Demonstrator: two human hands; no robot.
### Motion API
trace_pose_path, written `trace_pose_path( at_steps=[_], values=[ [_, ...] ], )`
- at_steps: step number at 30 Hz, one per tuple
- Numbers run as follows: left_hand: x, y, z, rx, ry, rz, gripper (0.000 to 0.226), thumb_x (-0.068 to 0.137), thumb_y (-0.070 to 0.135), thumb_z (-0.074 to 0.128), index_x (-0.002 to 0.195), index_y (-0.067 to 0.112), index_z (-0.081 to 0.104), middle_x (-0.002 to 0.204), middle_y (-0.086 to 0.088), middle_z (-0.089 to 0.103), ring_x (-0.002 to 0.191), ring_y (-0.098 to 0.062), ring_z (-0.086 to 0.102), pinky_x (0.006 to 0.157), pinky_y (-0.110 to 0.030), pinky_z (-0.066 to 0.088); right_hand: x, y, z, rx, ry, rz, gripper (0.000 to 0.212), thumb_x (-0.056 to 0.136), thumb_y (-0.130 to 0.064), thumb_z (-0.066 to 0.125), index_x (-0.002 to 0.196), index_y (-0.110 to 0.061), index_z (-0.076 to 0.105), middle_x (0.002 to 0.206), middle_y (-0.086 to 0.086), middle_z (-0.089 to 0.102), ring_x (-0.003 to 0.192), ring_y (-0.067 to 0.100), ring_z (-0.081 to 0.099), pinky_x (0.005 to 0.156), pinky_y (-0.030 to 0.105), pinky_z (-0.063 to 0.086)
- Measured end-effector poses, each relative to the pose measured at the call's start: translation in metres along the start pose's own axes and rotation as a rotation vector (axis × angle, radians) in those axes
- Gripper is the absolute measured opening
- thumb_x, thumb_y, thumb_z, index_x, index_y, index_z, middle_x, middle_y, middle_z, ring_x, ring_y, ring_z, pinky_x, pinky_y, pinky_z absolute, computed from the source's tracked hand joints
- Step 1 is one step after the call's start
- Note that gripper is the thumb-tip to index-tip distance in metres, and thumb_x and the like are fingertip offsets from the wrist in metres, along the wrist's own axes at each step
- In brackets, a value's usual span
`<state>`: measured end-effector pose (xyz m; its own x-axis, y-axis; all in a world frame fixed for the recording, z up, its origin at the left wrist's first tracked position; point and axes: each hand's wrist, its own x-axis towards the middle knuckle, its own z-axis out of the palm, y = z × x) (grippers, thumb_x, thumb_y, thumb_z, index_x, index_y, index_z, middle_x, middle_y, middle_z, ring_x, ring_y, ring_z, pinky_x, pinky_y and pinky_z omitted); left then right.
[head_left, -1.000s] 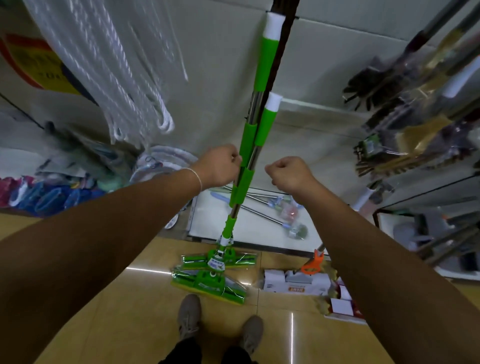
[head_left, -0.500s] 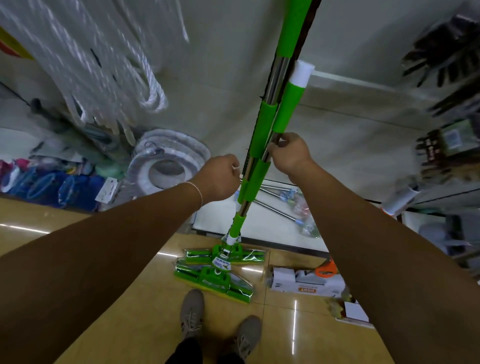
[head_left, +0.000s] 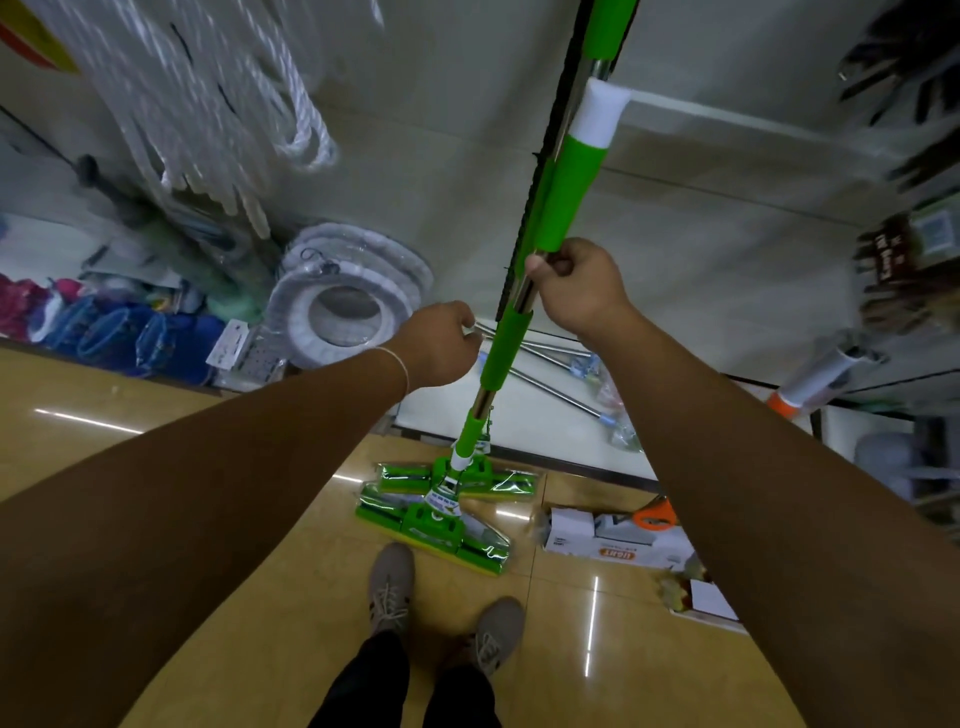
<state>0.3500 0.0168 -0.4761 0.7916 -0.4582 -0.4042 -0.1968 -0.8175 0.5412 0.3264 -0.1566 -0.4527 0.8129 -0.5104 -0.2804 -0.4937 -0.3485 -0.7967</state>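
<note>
Two green mops stand on the tiled floor and lean on the white wall, their heads wrapped in plastic. The nearer mop head (head_left: 432, 526) lies just ahead of my shoes, the other mop head (head_left: 457, 474) right behind it. Their poles run up almost together; one ends in a white cap (head_left: 598, 111), the other pole (head_left: 607, 26) leaves the top of the frame. My right hand (head_left: 579, 293) grips the bare metal stretch of pole between two green sleeves. My left hand (head_left: 440, 343) hangs curled just left of the poles, apart from them, with nothing seen in it.
White rope coils (head_left: 291, 119) hang at the upper left above a plastic-wrapped toilet seat (head_left: 345, 306). Blue packaged goods (head_left: 119, 332) line the left floor. A low white shelf (head_left: 545, 436) holds metal-handled tools. Cardboard boxes (head_left: 618, 538) lie right of the mops; brushes (head_left: 904, 260) hang at right.
My left hand has let go of the mop pole and now sits curled beside it. My right hand has gone from a fist beside the poles to gripping one higher up.
</note>
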Motion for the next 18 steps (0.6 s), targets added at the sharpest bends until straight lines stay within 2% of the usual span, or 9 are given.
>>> trace_pose_path(
  at_steps=[2,4,7,10,13,15,18],
  values=[
    [-0.009,-0.006,0.006,0.019,-0.036,-0.018,0.03,0.095,0.027,0.054,0.118,0.008,0.059,0.111,-0.014,0.068,0.107,-0.03,0.06,0.088,-0.027,0.041,-0.015,0.0,0.0,-0.012,-0.016,-0.034,0.008,0.092,-0.023,0.066,0.094,-0.018,0.061,0.066,-0.012,0.048,0.059,0.0,0.047,0.057,0.009,0.037],
    [-0.021,-0.012,0.013,0.011,-0.081,-0.029,0.033,0.094,0.029,0.056,0.12,0.009,0.058,0.107,-0.013,0.069,0.104,-0.029,0.061,0.091,-0.03,0.043,-0.032,-0.001,-0.001,-0.032,-0.035,-0.076,0.009,0.091,-0.023,0.066,0.094,-0.019,0.059,0.07,-0.014,0.05,0.061,-0.001,0.048,0.053,0.004,0.034],
    [-0.037,-0.014,0.019,-0.045,-0.141,-0.027,0.042,0.092,0.035,0.059,0.129,0.014,0.052,0.117,-0.011,0.064,0.108,-0.028,0.059,0.094,-0.032,0.044,-0.057,-0.004,-0.001,-0.046,-0.081,-0.128,0.01,0.091,-0.023,0.067,0.095,-0.02,0.058,0.074,-0.016,0.053,0.064,0.0,0.051,0.056,0.005,0.035],
    [-0.051,-0.011,0.022,-0.144,-0.155,0.022,0.035,0.092,0.031,0.061,0.124,0.02,0.055,0.117,-0.009,0.063,0.103,-0.025,0.061,0.093,-0.036,0.048,-0.081,-0.007,0.0,-0.057,-0.129,-0.168,0.011,0.09,-0.023,0.068,0.096,-0.02,0.059,0.073,-0.016,0.055,0.065,0.004,0.053,0.061,0.012,0.039],
    [-0.066,-0.014,0.027,-0.265,-0.149,0.058,0.019,0.091,0.027,0.063,0.109,0.028,0.058,0.107,-0.003,0.064,0.078,-0.009,0.059,0.077,-0.028,0.049,-0.103,-0.007,-0.004,-0.053,-0.151,-0.199,0.013,0.09,-0.023,0.067,0.098,-0.023,0.057,0.076,-0.016,0.056,0.069,0.005,0.054,0.063,0.014,0.04],
    [-0.076,-0.017,0.031,-0.326,-0.164,0.046,0.018,0.09,0.03,0.064,0.105,0.035,0.054,0.106,-0.001,0.064,0.069,0.0,0.054,0.064,-0.019,0.043,-0.116,-0.007,-0.006,-0.044,-0.166,-0.201,0.013,0.09,-0.023,0.067,0.098,-0.023,0.057,0.079,-0.014,0.057,0.072,0.007,0.056,0.064,0.013,0.04],
    [-0.087,-0.021,0.037,-0.381,-0.171,0.02,0.023,0.09,0.032,0.064,0.107,0.035,0.05,0.108,-0.003,0.064,0.078,-0.009,0.059,0.065,-0.022,0.043,-0.132,-0.01,-0.007,-0.058,-0.183,-0.203,0.014,0.09,-0.023,0.067,0.101,-0.017,0.061,0.081,-0.01,0.059,0.074,0.01,0.056,0.066,0.015,0.04]
  ],
)
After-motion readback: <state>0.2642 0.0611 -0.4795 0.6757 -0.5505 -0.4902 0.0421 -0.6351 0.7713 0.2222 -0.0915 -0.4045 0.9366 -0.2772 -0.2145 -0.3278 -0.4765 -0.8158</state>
